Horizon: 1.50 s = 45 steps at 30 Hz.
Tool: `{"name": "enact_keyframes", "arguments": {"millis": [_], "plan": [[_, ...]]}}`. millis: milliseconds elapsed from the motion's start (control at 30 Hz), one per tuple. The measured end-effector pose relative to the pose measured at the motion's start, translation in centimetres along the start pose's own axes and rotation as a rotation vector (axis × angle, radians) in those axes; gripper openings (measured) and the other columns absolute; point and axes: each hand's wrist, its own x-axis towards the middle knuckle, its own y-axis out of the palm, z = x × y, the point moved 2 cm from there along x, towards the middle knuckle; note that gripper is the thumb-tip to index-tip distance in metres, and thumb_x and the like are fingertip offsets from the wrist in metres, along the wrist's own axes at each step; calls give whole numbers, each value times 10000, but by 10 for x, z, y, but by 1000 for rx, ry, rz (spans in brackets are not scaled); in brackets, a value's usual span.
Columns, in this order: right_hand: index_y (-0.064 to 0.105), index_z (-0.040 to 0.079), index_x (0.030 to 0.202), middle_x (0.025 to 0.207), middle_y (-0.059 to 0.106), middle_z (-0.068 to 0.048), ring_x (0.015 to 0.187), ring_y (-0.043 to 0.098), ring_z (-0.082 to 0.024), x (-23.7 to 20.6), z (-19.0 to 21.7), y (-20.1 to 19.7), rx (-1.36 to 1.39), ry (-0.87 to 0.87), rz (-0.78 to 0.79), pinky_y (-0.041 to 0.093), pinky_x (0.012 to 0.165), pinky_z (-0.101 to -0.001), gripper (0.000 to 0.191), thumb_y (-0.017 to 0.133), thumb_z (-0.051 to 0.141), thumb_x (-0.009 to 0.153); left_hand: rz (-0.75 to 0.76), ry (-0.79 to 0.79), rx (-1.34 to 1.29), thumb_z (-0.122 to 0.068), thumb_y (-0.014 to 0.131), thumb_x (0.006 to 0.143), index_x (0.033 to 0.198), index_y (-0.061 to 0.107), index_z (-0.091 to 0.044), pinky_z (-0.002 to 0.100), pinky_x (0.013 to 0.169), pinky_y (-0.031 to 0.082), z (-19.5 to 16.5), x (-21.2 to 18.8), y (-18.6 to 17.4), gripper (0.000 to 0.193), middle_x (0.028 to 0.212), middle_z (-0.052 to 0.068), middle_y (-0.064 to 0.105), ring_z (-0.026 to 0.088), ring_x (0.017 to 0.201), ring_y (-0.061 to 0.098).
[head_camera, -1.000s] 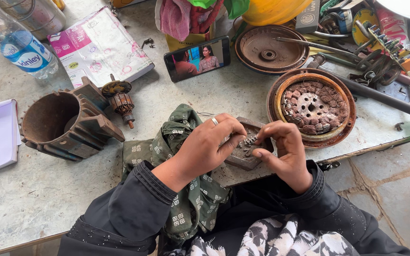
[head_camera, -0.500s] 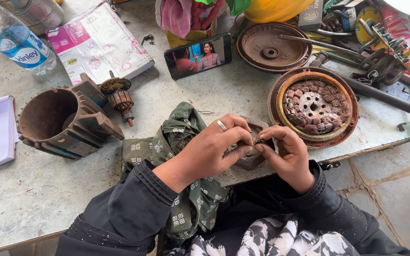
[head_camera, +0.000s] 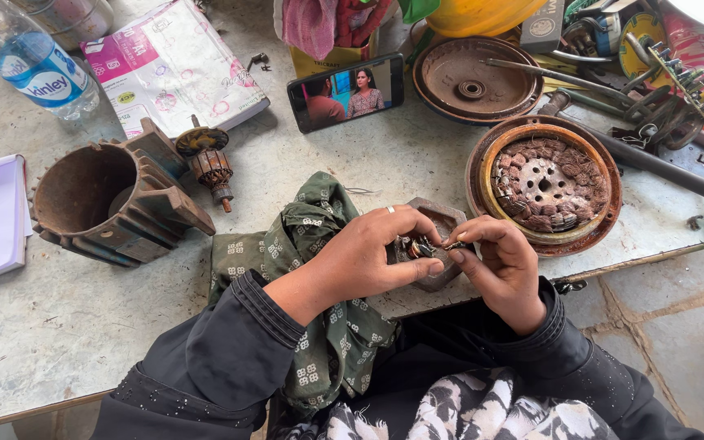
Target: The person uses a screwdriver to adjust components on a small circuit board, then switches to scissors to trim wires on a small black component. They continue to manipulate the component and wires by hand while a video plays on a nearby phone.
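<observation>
Hands meet at the table (head_camera: 67, 326) edge: your left hand (head_camera: 368, 261) grips a small grey metal block (head_camera: 437, 236), fingers curled round it, while your right hand (head_camera: 503, 265) pinches the wire windings (head_camera: 424, 247) on its face. Green patterned cloth (head_camera: 287, 244) lies under your left wrist; a rusty stator (head_camera: 546, 183) sits just beyond.

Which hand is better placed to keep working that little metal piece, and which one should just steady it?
Right, probably. The right hand pinches the tip of the small metal part with its fingertips, while the left hand wraps over it in a steadying grip on the grey block.
</observation>
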Motion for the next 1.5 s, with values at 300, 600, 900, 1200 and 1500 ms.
{"name": "enact_keyframes", "arguments": {"millis": [300, 600, 900, 1200, 1500], "plan": [[582, -26, 1250, 1152, 633, -66, 1041, 594, -86, -4, -7, 0, -42, 119, -20, 488, 942, -235, 344, 655, -111, 924, -61, -10, -25, -158, 777, 826, 970, 602, -71, 287, 706, 553, -4, 0, -1, 243, 909, 32, 598, 161, 802, 623], [606, -13, 1171, 1132, 621, -78, 1040, 604, -125, 3, 0, 3, -84, 61, 10, 493, 940, -251, 301, 613, -125, 891, -128, -19, 16, -108, 736, 813, 961, 614, -72, 307, 708, 534, -4, -1, -1, 195, 910, 42, 632, 174, 774, 647], [634, 16, 1144, 1027, 628, -79, 928, 619, -158, 10, 14, 6, -270, -8, 39, 512, 832, -275, 305, 664, -97, 862, -146, -1, 43, -107, 761, 804, 975, 636, -54, 334, 737, 531, -10, 4, 0, 218, 877, 77, 628, 228, 807, 660], [647, 30, 1200, 1012, 676, -80, 884, 686, -178, 17, 34, 12, -341, -113, 9, 555, 793, -309, 309, 738, -22, 910, -138, -42, 110, -74, 768, 762, 912, 692, -52, 318, 738, 539, -11, 6, -3, 170, 875, 62, 689, 213, 830, 699], [703, 58, 1140, 1050, 673, -86, 937, 690, -233, 18, 40, 13, -415, -160, 61, 558, 800, -333, 260, 768, 22, 892, -99, -62, 108, -54, 767, 752, 868, 703, -48, 303, 753, 551, -9, 5, 0, 132, 875, 46, 704, 191, 832, 712]]}}
